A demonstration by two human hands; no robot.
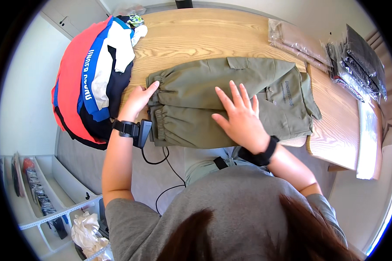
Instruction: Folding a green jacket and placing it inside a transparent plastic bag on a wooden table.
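Olive-green cargo trousers (196, 85) lie spread sideways across the wooden table, gathered elastic cuffs at the left and waist end at the right. They have a flap pocket on the far side and dark lettering near the waist. My left hand (137, 100) grips the far cuff's edge, thumb on top; its other fingers are partly hidden. Flat on the middle of the trousers rests my right hand (243, 115), fingers spread, holding nothing. A black strap with a small device (139, 132) is on my left wrist, and a black band (263, 153) on my right.
At the table's (196, 30) left is a pile of clothes (76, 69) in coral, blue, white and black. Bagged garments (298, 41) and dark packages (363, 65) lie at the right. A divided shelf (59, 178) stands lower left; a black cable (161, 161) hangs nearby.
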